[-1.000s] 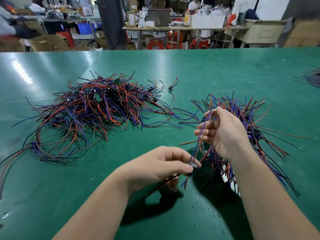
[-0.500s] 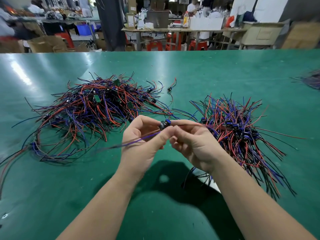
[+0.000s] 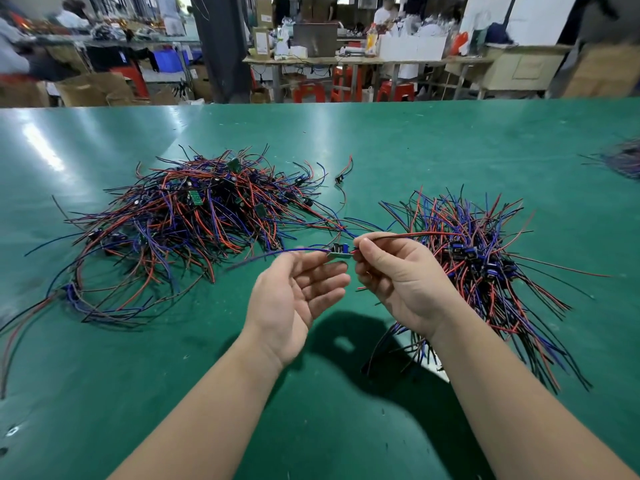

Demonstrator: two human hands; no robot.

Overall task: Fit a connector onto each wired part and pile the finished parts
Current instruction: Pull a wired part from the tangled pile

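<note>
Head view: right grip (image 3: pixel 398 282) pinches a red-black wire (image 3: pixel 415 234) between thumb and forefinger, right beside the part (image 3: pixel 338 251). Left grip (image 3: pixel 296 299) is palm up, fingers loose and spread, with the part's small board touching its fingertips. A blue wire (image 3: pixel 298 250) trails leftward past the thumb. Just right of the right grip sits the right pile (image 3: pixel 485 265), and the red-black wire runs out over it. Beyond and left of the left grip sprawls the left pile (image 3: pixel 180 223), all on the green table (image 3: pixel 381 150).
</note>
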